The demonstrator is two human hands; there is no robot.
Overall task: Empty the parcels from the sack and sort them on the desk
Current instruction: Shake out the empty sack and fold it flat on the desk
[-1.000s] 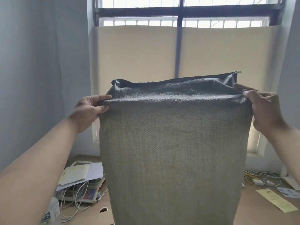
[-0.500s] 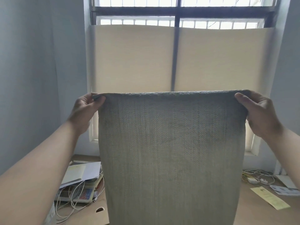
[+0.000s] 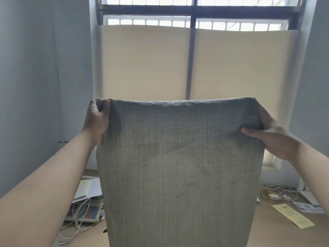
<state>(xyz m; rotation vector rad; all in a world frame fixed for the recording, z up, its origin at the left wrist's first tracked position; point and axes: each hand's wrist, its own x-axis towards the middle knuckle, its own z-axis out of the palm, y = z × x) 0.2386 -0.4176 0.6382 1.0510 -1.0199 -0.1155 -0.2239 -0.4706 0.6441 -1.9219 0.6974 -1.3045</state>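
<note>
Wooden desk (image 3: 267,234), papers (image 3: 89,189), cables (image 3: 277,193), yellow slip (image 3: 293,218)

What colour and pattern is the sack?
The sack is grey-olive with a coarse plain weave; head view.

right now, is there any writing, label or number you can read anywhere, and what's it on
No text can be read.
Yellow slip: has print, too small to read.
White leaflets: printed, blurred.
Keypad: coloured keys, marks too blurred.
Sack: no print shows on the side facing the camera.
</note>
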